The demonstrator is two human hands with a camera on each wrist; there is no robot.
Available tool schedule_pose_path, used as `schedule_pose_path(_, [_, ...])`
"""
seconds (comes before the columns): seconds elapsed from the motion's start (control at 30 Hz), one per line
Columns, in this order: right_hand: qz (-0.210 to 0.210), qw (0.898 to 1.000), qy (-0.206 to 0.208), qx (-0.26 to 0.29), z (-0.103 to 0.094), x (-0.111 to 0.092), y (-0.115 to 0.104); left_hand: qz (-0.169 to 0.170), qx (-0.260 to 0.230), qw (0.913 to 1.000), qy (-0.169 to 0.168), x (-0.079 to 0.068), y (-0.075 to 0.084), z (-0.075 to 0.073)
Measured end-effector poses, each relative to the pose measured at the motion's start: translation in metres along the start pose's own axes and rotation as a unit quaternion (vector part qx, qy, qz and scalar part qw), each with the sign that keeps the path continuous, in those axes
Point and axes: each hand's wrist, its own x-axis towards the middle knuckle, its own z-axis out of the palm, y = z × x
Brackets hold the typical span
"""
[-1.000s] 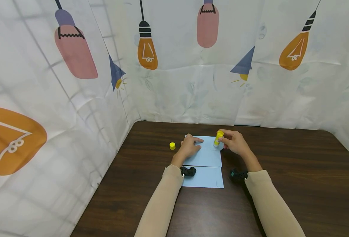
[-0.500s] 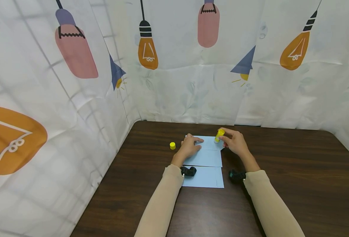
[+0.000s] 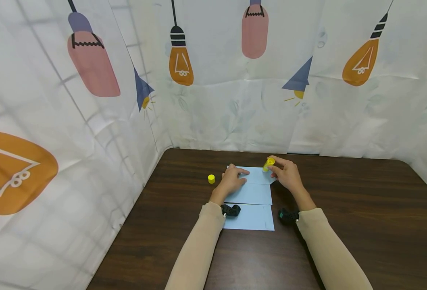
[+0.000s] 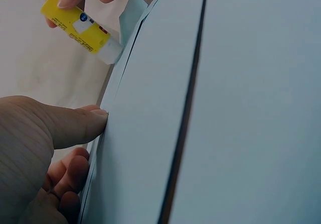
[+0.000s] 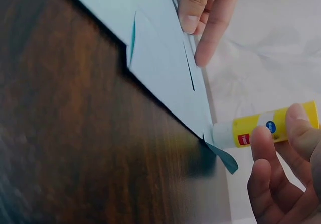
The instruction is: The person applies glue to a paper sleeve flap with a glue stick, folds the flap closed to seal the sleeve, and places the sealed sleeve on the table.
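Observation:
My right hand [image 3: 287,175] pinches a yellow glue stick [image 5: 276,126] between thumb and fingers. The stick tilts, its white end down against the far right part of a light blue paper envelope [image 3: 251,193]. A small paper flap [image 5: 224,157] sticks out at that corner, near the stick's end. My left hand [image 3: 231,179] rests on the envelope's left side, thumb and index finger extended over the paper; in the left wrist view the thumb [image 4: 80,126] touches it near an edge. To its left, the yellow glue stick cap [image 3: 211,179] stands on the table.
A second light blue paper piece [image 3: 253,217] lies just nearer than the first, a narrow dark gap between them. Both lie on a dark brown wooden table [image 3: 362,225]. A white printed curtain [image 3: 220,112] hangs behind and to the left.
The right hand has shifted slightly away from me and right with the glue stick, along the paper's far right part. The left hand stays in place.

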Motion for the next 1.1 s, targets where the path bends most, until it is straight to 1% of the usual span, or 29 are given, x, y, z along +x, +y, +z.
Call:
schedule_pose_path(0.2, [0.016,1.000,0.003,0.001,0.001,-0.001,-0.001,0.001,0.002,1.0000,-0.001,0.001,-0.001,0.001])
schedule_pose_path(0.5, [0.022,1.000,0.006,0.000,0.001,-0.002,-0.001,0.001,-0.006,1.0000,-0.003,0.000,0.000,0.001])
schedule_pose_path(0.67, [0.023,1.000,-0.009,-0.006,-0.001,-0.002,-0.003,0.003,0.000,1.0000,-0.003,0.000,-0.001,0.001])
schedule_pose_path(0.97, [0.031,0.997,-0.058,-0.043,-0.010,-0.001,-0.009,-0.001,-0.003,1.0000,-0.002,0.001,-0.001,0.001])
schedule_pose_path(1.1, [0.029,0.996,-0.072,-0.051,-0.011,-0.001,-0.011,0.000,0.001,1.0000,-0.002,0.001,-0.001,0.000])
